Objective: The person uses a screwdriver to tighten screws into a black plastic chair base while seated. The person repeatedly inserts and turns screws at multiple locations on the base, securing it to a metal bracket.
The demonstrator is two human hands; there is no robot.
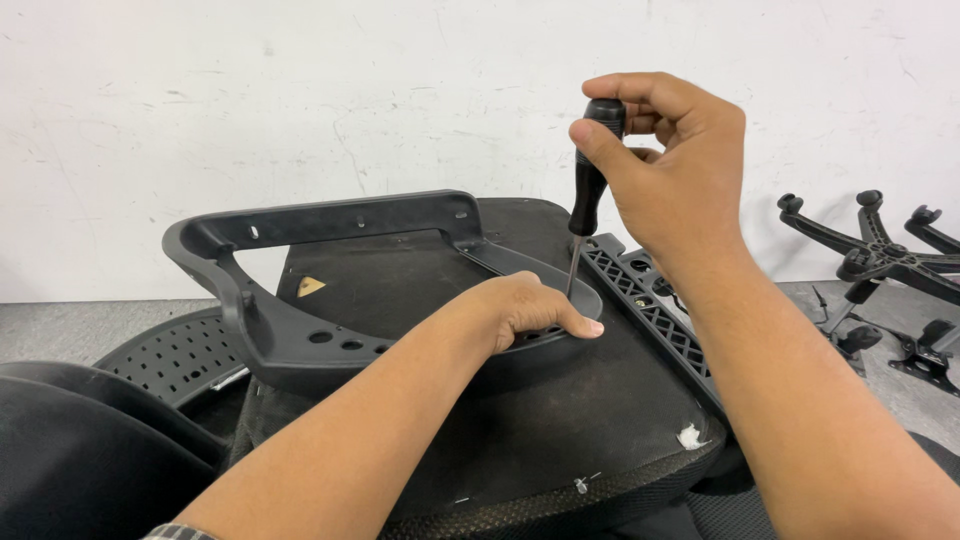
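Observation:
An upturned black chair seat (560, 420) lies in front of me with a black plastic armrest frame (300, 225) resting on its underside. My right hand (670, 165) is shut on the black handle of a screwdriver (592, 175), held upright with its thin shaft pointing down at the frame's flat end. My left hand (525, 310) presses down on that flat end of the frame, fingers curled over it right beside the screwdriver tip. A second ribbed black bracket (650, 305) lies along the seat's right side, under my right forearm.
A black five-star chair base (880, 250) and loose black parts (925, 355) lie on the grey floor at the right. A perforated black backrest shell (170, 355) and a dark cushion (80, 450) sit at the lower left. A white wall stands close behind.

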